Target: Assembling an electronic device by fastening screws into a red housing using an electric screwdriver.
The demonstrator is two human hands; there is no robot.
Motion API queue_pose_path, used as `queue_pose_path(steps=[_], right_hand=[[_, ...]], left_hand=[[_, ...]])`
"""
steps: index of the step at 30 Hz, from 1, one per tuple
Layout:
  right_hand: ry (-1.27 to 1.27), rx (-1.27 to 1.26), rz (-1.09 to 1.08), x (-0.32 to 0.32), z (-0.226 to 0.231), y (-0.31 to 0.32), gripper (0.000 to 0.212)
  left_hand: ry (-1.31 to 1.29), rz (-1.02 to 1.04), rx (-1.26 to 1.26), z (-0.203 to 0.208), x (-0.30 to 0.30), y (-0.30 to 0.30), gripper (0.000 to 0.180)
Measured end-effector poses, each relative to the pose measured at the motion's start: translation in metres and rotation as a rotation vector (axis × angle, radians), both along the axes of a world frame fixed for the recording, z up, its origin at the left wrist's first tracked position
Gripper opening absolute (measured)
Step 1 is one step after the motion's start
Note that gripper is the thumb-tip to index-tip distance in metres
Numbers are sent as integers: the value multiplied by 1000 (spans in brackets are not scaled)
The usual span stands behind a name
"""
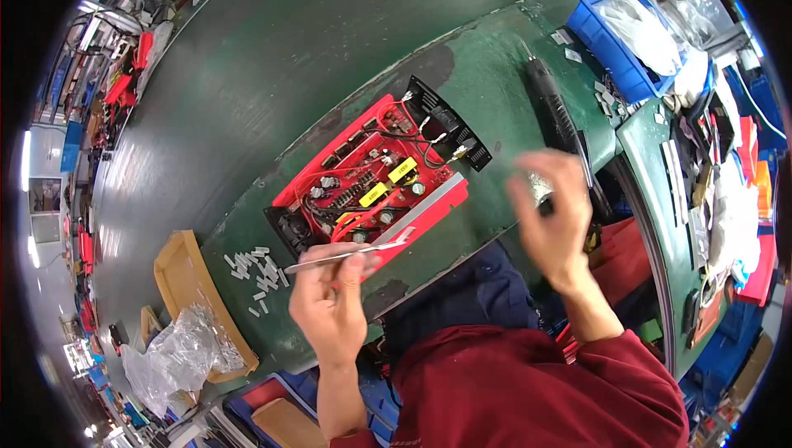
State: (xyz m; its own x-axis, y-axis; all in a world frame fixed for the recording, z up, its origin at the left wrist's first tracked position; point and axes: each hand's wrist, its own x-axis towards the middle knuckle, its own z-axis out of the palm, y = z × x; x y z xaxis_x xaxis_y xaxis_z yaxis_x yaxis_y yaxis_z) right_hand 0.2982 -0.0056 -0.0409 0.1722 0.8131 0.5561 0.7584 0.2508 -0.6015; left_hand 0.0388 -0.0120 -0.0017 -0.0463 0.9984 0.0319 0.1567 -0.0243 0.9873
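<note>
Red open-topped housing (433, 218) on tabletop (495, 60), 11 o'clock from torso (528, 382); yellow parts (373, 195) exposed, black end plates (450, 124). Left hand (332, 312) pinching slim metal tool (318, 261). Right hand (559, 221), housing's 3 o'clock: blurred, can't tell if gripping.

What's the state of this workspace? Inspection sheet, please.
Surface: green table, dark patches.
Job's things: open red case with electronics; thin metal tool; black screwdriver.
Clutter: loose whitish pieces, cardboard tray, plastic bag at left; blue bin at right.
Grip: left hand pinches thin metal tool; right hand blurred, contents unclear.
Cables: red and black wires inside red case.
Surroundings: red parts at upper left; crowded side table at right.
</note>
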Motion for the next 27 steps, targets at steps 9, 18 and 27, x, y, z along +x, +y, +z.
queue_pose_path(steps=[9,18,27], right_hand=[[-160,-385,-246,67,-20,-32,59],[904,-856,204,7,-51,-149,55],[846,-855,417,-19,-64,-143,59]], left_hand=[[363,-98,304,-29,1,21,6],[676,-161,321,-27,20,37,9],[761,-64,265,-28,36,39,14]])
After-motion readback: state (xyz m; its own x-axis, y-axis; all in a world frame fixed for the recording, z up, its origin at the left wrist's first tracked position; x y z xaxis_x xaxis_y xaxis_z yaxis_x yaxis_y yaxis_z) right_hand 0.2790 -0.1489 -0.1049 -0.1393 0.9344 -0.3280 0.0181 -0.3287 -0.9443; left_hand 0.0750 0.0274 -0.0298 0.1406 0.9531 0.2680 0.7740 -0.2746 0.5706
